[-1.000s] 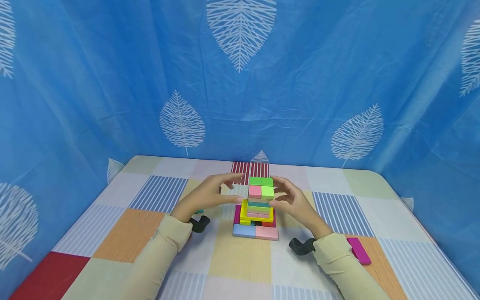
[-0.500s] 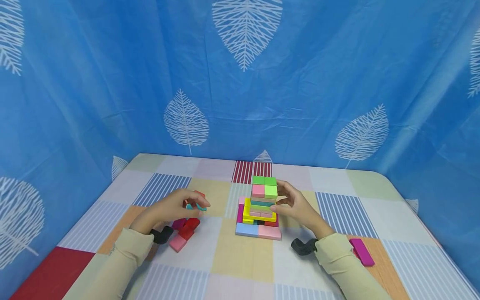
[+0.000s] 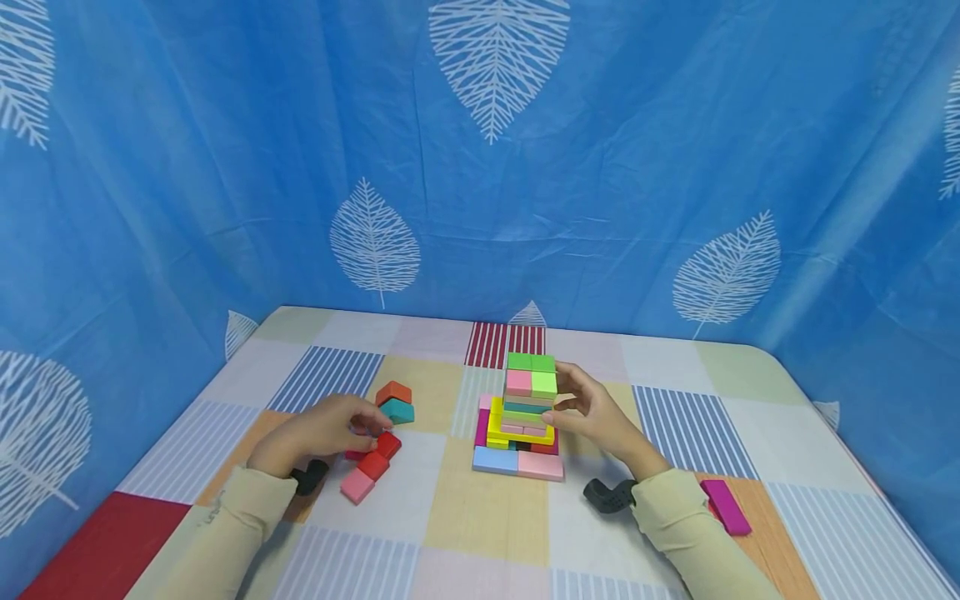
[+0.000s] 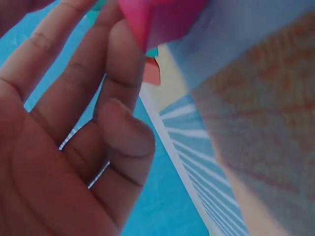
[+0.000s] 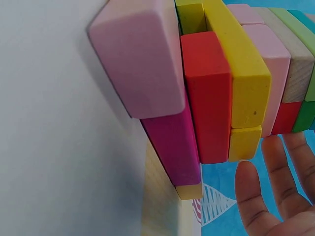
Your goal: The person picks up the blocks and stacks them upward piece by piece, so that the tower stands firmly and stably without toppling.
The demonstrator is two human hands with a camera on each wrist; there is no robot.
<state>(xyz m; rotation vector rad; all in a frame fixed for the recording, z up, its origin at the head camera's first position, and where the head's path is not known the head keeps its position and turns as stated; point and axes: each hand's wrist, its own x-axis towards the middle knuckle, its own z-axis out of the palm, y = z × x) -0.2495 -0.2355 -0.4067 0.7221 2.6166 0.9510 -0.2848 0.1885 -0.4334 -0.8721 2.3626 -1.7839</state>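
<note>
In the head view a stepped tower of coloured wooden blocks (image 3: pixel 525 417) stands at the middle of the table, two green blocks (image 3: pixel 531 362) on top. My right hand (image 3: pixel 600 417) is at the tower's right side, thumb near a light green layer. In the right wrist view its fingers (image 5: pixel 283 167) reach along the stack beside yellow and pink blocks. My left hand (image 3: pixel 330 429) is over a group of red blocks (image 3: pixel 381 452) and a pink block (image 3: pixel 357 485). In the left wrist view a magenta block (image 4: pixel 165 19) is by its loosely bent fingers; a firm grip does not show.
An orange block (image 3: pixel 393 392) and a teal block (image 3: pixel 397 411) lie beyond my left hand. A magenta block (image 3: pixel 726 507) lies by my right sleeve, with a red piece partly hidden. A blue leaf-print curtain (image 3: pixel 525 208) hangs behind the patchwork-covered table (image 3: pixel 487 517).
My left hand has left the tower's side and moved left and down to the loose blocks, some of which came into view. My right hand stays beside the tower.
</note>
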